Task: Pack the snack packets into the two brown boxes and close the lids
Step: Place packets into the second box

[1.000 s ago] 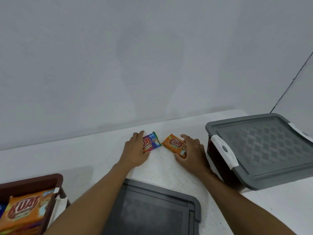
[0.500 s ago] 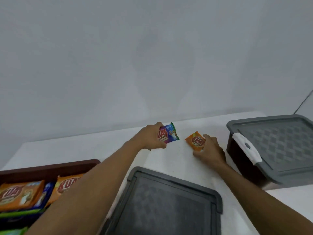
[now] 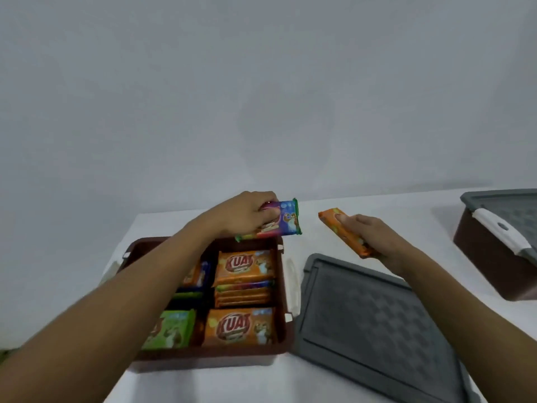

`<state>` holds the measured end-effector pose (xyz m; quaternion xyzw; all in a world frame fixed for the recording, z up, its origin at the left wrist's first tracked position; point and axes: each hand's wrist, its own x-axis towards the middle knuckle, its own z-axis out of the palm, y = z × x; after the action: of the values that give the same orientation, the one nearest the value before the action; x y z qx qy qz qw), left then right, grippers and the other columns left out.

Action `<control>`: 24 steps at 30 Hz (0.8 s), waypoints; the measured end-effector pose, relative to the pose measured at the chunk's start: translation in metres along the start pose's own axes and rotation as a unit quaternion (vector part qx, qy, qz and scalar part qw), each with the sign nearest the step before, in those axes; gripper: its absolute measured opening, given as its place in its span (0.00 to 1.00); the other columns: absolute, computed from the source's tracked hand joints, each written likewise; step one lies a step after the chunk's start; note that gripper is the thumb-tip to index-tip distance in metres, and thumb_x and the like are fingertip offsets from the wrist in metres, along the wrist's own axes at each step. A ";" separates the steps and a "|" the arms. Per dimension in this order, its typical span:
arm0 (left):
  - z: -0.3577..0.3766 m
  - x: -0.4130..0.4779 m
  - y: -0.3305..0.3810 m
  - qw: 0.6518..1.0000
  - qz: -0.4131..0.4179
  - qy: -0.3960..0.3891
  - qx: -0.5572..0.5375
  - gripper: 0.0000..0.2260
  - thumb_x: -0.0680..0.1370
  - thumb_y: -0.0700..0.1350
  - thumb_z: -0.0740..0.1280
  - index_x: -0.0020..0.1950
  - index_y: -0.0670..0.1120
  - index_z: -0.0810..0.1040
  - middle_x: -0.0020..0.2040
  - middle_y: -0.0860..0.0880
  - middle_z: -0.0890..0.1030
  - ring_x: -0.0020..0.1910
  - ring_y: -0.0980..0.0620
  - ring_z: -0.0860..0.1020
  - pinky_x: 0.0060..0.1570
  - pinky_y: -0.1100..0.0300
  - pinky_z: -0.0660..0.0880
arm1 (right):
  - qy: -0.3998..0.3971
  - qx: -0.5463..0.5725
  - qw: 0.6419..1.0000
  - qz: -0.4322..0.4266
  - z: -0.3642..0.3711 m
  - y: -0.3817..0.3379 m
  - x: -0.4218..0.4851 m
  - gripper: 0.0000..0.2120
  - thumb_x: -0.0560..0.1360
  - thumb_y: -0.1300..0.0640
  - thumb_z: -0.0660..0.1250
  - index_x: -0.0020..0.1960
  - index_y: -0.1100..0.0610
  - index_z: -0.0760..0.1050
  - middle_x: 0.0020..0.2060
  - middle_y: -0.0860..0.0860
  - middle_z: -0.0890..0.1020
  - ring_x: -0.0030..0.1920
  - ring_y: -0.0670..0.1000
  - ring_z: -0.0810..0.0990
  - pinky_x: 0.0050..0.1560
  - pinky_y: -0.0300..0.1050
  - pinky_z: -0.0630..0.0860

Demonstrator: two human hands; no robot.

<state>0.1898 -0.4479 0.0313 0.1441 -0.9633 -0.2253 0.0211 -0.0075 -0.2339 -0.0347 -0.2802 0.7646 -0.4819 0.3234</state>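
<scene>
Head view: your left hand (image 3: 247,213) grips a blue packet (image 3: 280,218) over the open box's (image 3: 279,289) far rim; your right hand (image 3: 374,239) holds an orange packet (image 3: 344,232) above the loose lid (image 3: 377,324). The box looks nearly full, so a carelessly dropped packet may ride high and block that lid.

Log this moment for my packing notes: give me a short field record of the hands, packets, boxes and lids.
left hand: holds a blue and purple snack packet above the far rim of the open box
right hand: holds an orange snack packet above the table
open brown plastic box: holds orange, green and blue packets
loose grey plastic lid: flat on the white table, right of the open box
second brown box: far right, grey lid on it
</scene>
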 end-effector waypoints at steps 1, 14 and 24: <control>-0.006 -0.024 -0.013 1.000 0.002 -0.001 -0.011 0.10 0.82 0.52 0.59 0.57 0.49 0.73 0.50 0.50 0.80 0.47 0.52 0.78 0.47 0.55 0.75 | -0.001 0.008 1.000 -0.010 0.017 -0.008 -0.011 0.16 0.76 0.40 0.65 0.51 0.52 0.77 0.44 0.53 0.80 0.39 0.50 0.76 0.36 0.42 0.72; -0.011 -0.161 -0.095 0.995 -0.008 -0.104 0.001 0.06 0.81 0.51 0.61 0.56 0.52 0.74 0.48 0.54 0.80 0.43 0.58 0.79 0.41 0.60 0.74 | -0.154 -0.285 0.899 -0.294 0.149 -0.085 -0.090 0.07 0.78 0.48 0.66 0.54 0.48 0.74 0.47 0.45 0.82 0.46 0.45 0.81 0.44 0.45 0.78; 0.001 -0.182 -0.100 0.967 -0.024 -0.192 0.166 0.17 0.81 0.56 0.59 0.65 0.51 0.77 0.60 0.52 0.79 0.55 0.53 0.77 0.55 0.53 0.77 | -0.143 -0.581 0.749 -0.285 0.182 -0.058 -0.081 0.17 0.78 0.36 0.58 0.61 0.40 0.77 0.56 0.38 0.80 0.53 0.43 0.75 0.51 0.43 0.60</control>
<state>0.3908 -0.4808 -0.0092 0.1226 -0.9696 -0.0857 -0.1935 0.1904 -0.2971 -0.0223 -0.6845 0.7265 0.0311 0.0518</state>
